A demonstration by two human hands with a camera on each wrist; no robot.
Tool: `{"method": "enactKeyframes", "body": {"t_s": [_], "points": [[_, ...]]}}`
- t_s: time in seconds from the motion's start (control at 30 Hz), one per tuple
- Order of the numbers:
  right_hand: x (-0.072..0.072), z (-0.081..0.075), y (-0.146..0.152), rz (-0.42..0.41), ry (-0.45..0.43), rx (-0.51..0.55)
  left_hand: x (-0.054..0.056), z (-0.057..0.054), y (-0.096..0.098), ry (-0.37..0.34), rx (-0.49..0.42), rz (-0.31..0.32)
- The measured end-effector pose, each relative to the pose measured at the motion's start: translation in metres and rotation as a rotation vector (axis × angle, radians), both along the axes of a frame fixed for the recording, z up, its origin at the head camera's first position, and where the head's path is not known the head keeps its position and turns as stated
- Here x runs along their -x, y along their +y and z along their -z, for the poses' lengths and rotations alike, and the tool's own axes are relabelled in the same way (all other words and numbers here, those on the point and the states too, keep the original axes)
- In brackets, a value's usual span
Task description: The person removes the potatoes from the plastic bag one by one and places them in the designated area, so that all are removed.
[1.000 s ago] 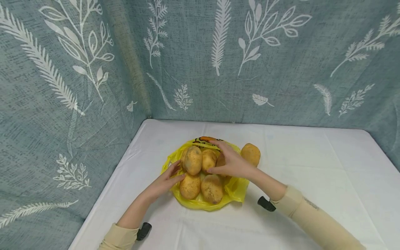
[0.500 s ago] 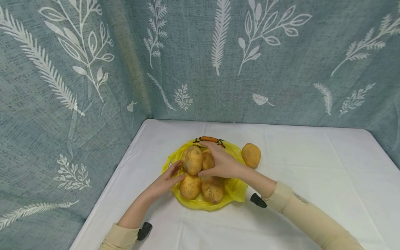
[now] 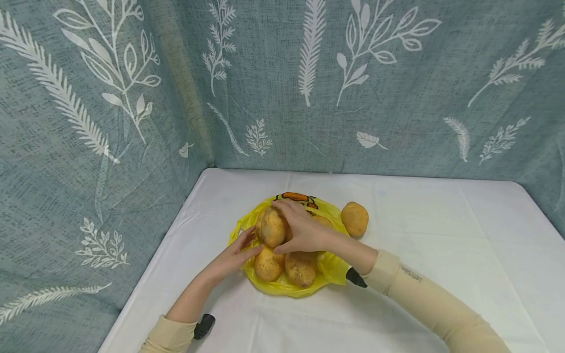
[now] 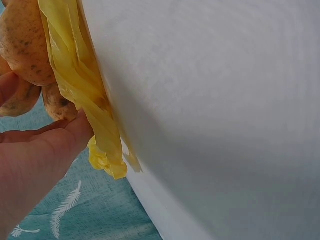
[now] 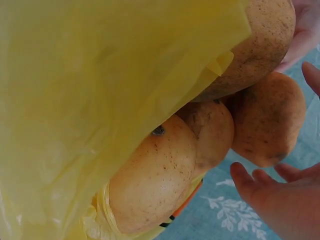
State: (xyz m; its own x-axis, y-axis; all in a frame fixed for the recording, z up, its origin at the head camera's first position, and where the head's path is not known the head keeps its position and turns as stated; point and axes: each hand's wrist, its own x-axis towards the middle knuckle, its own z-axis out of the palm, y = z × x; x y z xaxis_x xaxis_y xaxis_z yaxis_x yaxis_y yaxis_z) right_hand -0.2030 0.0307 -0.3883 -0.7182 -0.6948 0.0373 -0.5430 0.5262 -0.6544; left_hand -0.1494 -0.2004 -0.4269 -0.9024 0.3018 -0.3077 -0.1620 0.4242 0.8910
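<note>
A yellow plastic bag (image 3: 333, 268), its mouth folded down, holds several potatoes. One potato (image 3: 271, 228) rests on top of the others at the left of the pile. Over the pile, my right hand (image 3: 304, 231) spreads thumb and fingers about this top potato; the right wrist view shows the fingertips (image 5: 242, 177) close beside the potato (image 5: 270, 120). My left hand (image 3: 229, 259) lies along the bag's left side, fingers loosely extended by the potatoes. In the left wrist view its fingers (image 4: 62, 135) touch the yellow bag (image 4: 92, 95). Two front potatoes (image 3: 269, 264) show below the hands.
A lone potato (image 3: 354, 219) sits on the white tablecloth (image 3: 441, 235) just right of the bag. A blue-green curtain with white leaf prints (image 3: 273, 98) hangs behind the table and along its left side. Black wrist cameras are worn below both sleeves.
My right hand has moved left across the pile, from the right-hand potatoes to the top potato on the left. The left hand has stayed in place.
</note>
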Motion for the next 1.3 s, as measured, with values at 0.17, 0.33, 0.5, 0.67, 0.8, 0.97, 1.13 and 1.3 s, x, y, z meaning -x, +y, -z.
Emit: {"method": "enactKeyframes", "body": {"t_s": [0.17,0.33,0.5,0.67,0.8,0.97,1.13,1.3], "points": [[0.000,0.001,-0.003,-0.011,0.019,0.001,0.000,-0.001,-0.001,0.004,-0.003,0.002],[-0.001,0.002,-0.005,-0.011,0.013,-0.012,-0.001,-0.002,0.000,0.003,-0.005,0.002],[-0.001,0.003,-0.006,-0.008,0.009,-0.008,-0.001,-0.001,0.000,0.004,-0.002,0.001],[-0.001,0.003,-0.006,-0.004,0.019,-0.001,-0.001,-0.002,0.000,0.005,0.003,-0.003],[-0.002,0.004,-0.006,0.005,0.017,0.004,-0.001,-0.002,0.000,0.001,0.008,-0.006],[-0.002,0.006,-0.005,0.021,0.017,0.045,-0.001,-0.002,0.000,-0.003,0.007,-0.012],[0.000,0.008,0.001,0.046,0.000,0.078,-0.001,-0.003,0.000,-0.006,0.004,-0.014],[-0.001,0.006,0.009,0.068,-0.022,0.114,0.000,-0.002,0.000,-0.003,-0.001,-0.016]]}}
